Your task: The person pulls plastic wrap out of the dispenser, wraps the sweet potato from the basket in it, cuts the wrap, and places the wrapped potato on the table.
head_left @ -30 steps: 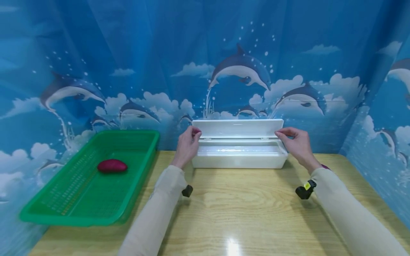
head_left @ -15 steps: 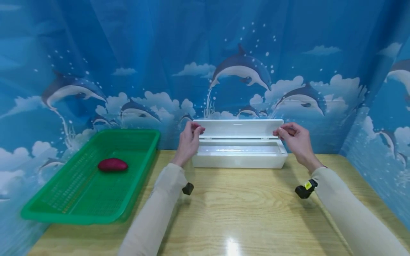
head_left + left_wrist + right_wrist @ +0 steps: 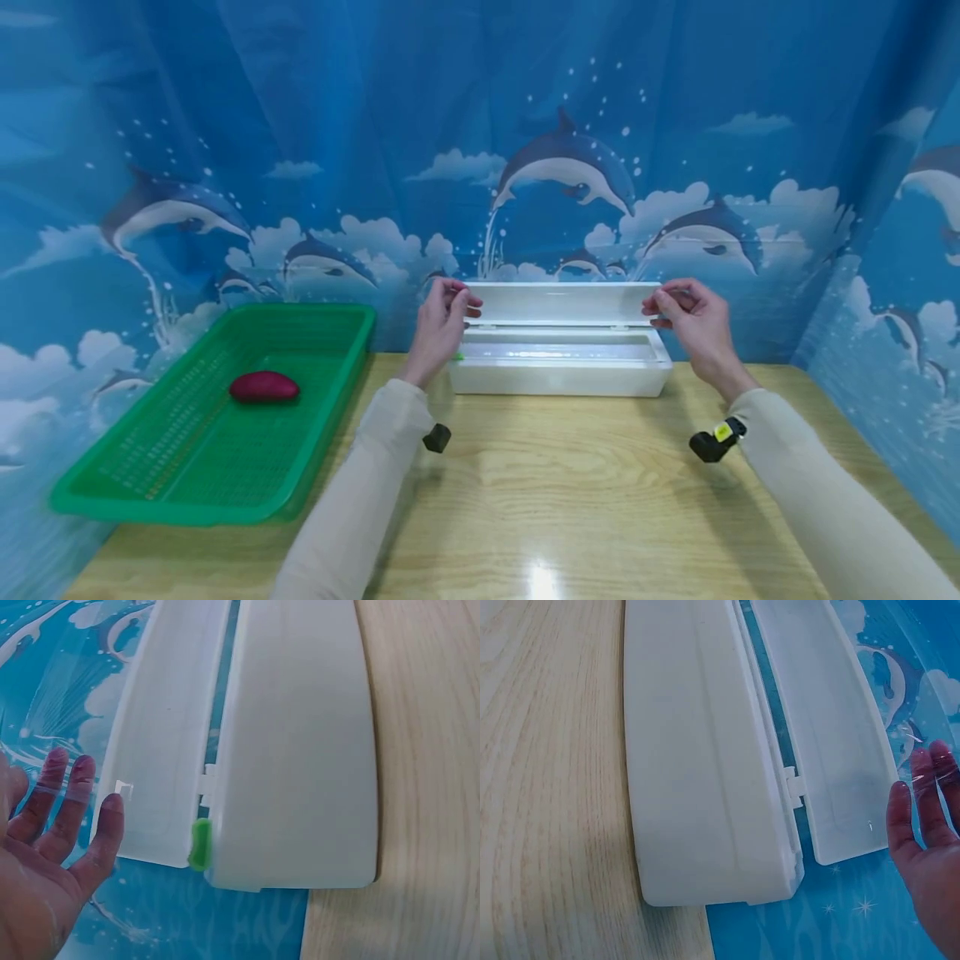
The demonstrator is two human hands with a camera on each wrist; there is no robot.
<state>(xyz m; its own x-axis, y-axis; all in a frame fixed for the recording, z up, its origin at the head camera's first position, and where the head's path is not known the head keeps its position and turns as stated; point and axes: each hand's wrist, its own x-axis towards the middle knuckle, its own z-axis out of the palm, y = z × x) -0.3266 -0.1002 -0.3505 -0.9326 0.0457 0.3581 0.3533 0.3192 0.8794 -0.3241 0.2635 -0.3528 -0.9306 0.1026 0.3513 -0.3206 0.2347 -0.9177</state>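
Observation:
A long white plastic-wrap dispenser (image 3: 561,382) stands at the table's back edge. Its hinged lid (image 3: 562,303) is tilted up, and a clear shiny roll (image 3: 558,352) shows inside. A green slider (image 3: 200,844) sits at the box's left end. My left hand (image 3: 438,329) is by the lid's left corner, thumb and forefinger close together. At the right corner, my right hand (image 3: 699,329) has its thumb bent towards the forefinger. Faint creases and glare at the fingertips in both wrist views suggest clear plastic wrap (image 3: 922,777) pinched between them; its outline is hard to see.
A green plastic basket (image 3: 315,450) is on the left, with a dark red sweet potato (image 3: 264,387) lying in it. A blue dolphin-print curtain (image 3: 420,108) hangs right behind the box and along the right side. Bare wooden tabletop (image 3: 555,483) lies in front.
Both hands have risen slightly at the lid's corners, and their fingers have shifted. The green slider now shows beside my left hand. The basket and sweet potato stay put.

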